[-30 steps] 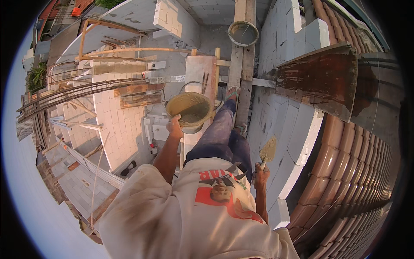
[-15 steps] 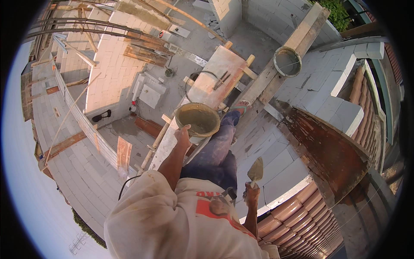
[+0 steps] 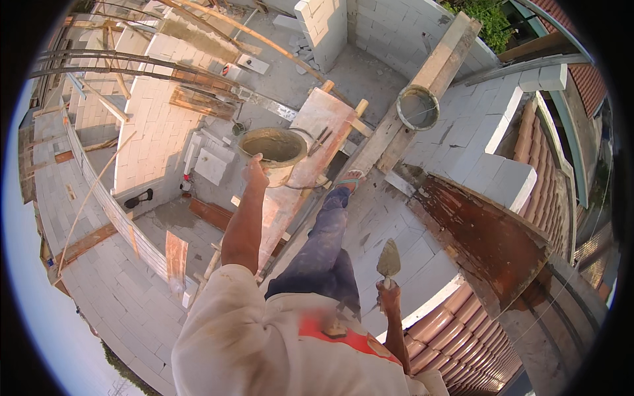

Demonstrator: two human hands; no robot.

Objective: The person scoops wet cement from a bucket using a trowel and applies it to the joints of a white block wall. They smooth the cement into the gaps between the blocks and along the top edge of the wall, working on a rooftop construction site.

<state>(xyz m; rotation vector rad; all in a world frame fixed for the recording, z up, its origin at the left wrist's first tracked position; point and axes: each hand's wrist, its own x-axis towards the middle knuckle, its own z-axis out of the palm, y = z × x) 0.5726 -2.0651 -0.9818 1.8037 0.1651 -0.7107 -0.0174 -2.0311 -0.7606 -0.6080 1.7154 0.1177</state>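
Left hand: closed on the near-left rim of the bucket, fingers curled at the edge; how far they reach inside is hidden. Left hand [image 3: 255, 173], arm stretched out far and left.
Bucket: round, wide-mouthed; bucket [image 3: 282, 175] lies left of the legs, at the far end of the left arm. Pale, smeared outer wall, brownish crusted lip, dull wet-looking mix inside. Whether its base bears on the panel, cannot tell.
Right hand: wrapped around the trowel's handle; right hand [image 3: 389, 297] is low at the right side, well apart from the bucket.
Trowel: pointed leaf-shaped blade, gritty grey-tan coating; trowel [image 3: 389, 259] has its long axis running near to far, tip away from the body.
Key relation: bucket mouth lies far and left of the trowel tip, legs partly between; left hand nearer, touching.
Panel: flat, whitish with worn reddish patches; panel [image 3: 328, 113] beside and beyond the bucket.
Planks: rough grey timber; planks [image 3: 449, 56] carry a second bucket [image 3: 419, 127], rim crusted.
Right side: smooth pale block wall [image 3: 465, 135], glossy ribbed brown roof tiles [image 3: 456, 330].
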